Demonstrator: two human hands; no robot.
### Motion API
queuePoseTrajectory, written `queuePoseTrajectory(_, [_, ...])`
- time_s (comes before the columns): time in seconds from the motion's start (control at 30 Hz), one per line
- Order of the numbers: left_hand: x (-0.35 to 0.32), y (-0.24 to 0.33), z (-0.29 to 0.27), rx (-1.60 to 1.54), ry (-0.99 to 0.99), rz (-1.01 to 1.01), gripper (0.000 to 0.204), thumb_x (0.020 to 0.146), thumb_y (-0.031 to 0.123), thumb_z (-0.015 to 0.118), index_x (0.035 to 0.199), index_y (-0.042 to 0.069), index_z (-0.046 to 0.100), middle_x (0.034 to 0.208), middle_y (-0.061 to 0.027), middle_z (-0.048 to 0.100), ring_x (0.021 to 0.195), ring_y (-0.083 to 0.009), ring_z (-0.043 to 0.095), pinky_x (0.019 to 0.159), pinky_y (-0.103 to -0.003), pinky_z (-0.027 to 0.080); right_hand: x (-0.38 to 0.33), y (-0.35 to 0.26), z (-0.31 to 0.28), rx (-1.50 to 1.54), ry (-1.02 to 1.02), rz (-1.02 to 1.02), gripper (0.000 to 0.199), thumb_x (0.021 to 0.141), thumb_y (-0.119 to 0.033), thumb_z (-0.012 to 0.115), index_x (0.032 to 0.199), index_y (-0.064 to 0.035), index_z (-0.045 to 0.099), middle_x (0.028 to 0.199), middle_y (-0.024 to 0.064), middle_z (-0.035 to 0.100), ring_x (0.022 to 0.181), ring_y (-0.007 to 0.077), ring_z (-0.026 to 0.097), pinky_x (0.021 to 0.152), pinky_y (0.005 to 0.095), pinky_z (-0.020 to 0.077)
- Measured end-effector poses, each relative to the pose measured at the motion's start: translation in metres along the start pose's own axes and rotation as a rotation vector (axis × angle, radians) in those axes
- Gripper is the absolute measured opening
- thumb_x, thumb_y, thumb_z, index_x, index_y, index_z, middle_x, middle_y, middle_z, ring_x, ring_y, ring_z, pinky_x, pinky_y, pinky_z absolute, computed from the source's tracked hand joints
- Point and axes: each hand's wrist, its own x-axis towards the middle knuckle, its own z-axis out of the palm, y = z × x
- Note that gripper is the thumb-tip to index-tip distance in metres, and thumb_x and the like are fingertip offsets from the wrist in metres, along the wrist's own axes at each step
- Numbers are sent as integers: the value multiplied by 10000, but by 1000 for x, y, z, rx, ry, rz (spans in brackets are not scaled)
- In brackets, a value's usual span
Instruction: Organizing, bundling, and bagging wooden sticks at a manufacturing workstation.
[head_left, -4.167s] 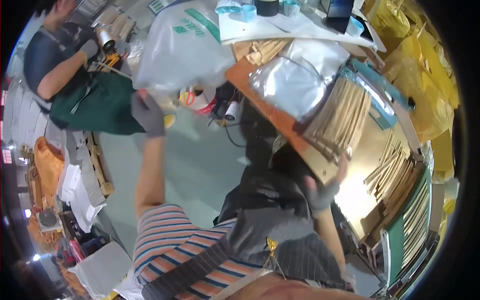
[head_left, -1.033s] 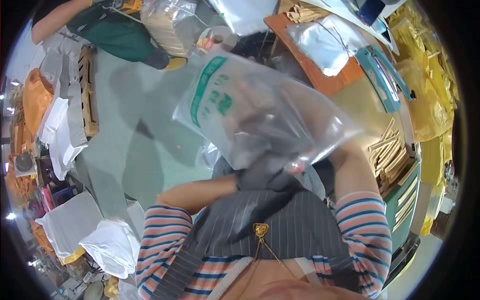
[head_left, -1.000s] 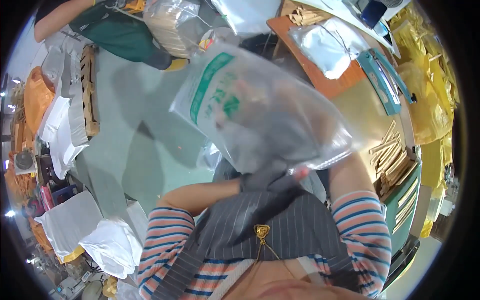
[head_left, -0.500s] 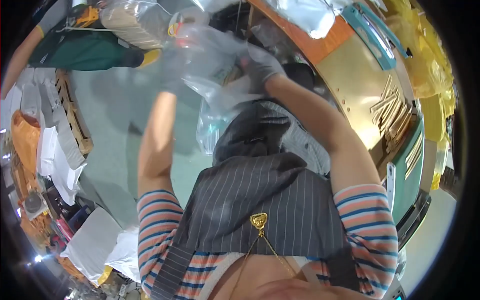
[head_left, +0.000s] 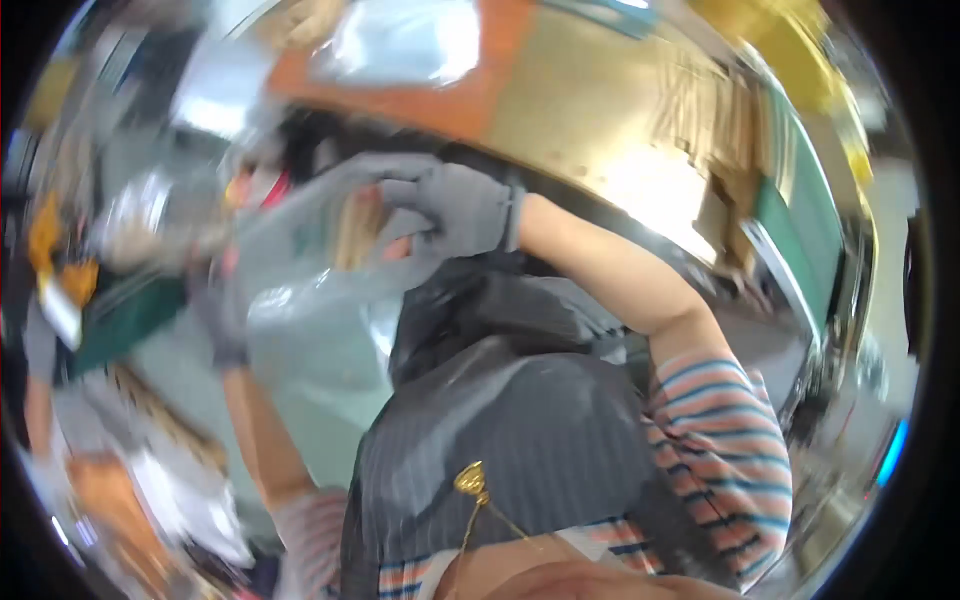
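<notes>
A clear plastic bag [head_left: 300, 250] stretches across between my two hands, in front of my body. On its right end my right hand [head_left: 450, 212], in a grey glove with bare fingertips showing, is closed over the plastic edge. Its left end is at my left hand [head_left: 220, 312], also grey-gloved; motion smears those fingers, but they appear closed on the plastic. Brownish, slat-like shapes show through the bag near my right fingers; I cannot make out whether they lie inside or behind it.
A workbench with an orange and tan top [head_left: 560, 110] runs along the far side. On it lie a shiny plastic package [head_left: 400, 45] and thin wooden strips [head_left: 690, 105]. At the left are dark green cloth [head_left: 135, 320], a wooden pallet [head_left: 165, 420] and another person's arm [head_left: 40, 400].
The view has swung to the right. My hands, close together before, are now wider apart, with the bag stretched between them. My left hand sits lower and further left.
</notes>
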Motion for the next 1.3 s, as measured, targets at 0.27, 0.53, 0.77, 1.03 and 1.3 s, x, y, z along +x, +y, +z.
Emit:
queuePoseTrajectory(0.27, [41,187,55,-323,-122,440,507,881,200,554,1303,-36,400,1255,-174,476,1140,-255,472,913,-350,417,-200,138,-286,-1010,676,1042,953,686,-631,620,1303,40,342,1302,243,394,1220,394,364,1006,423,337])
queuePoseTrajectory(0.53, [-18,385,340,-418,-811,352,669,864,462,512,1270,-57,399,1240,-292,475,1177,-382,458,967,-389,368,-274,187,-285,-627,565,1915,1070,655,-596,662,1381,41,200,1329,273,384,1221,342,417,1004,376,361])
queuePoseTrajectory(0.77, [-57,482,453,-438,-768,221,782,802,590,515,1134,-118,497,1072,-314,555,1026,-393,540,881,-397,410,-323,199,-302,-258,1195,1783,878,707,-652,554,1157,101,512,1124,332,534,1067,408,538,905,422,425])
queuePoseTrajectory(1.03, [-30,454,471,-1005,-1318,-377,709,692,480,731,1072,-91,555,940,-130,616,843,-200,587,753,-305,467,-268,200,-243,1027,1109,1063,608,724,-433,710,1103,23,576,984,137,639,859,199,620,786,298,481])
queuePoseTrajectory(1.3, [21,447,316,-1030,-1190,493,595,616,126,812,1123,6,522,971,-60,610,866,-145,584,775,-283,487,-182,103,-238,738,1169,416,827,674,-188,784,1331,-15,312,1206,119,501,1053,181,515,878,309,443])
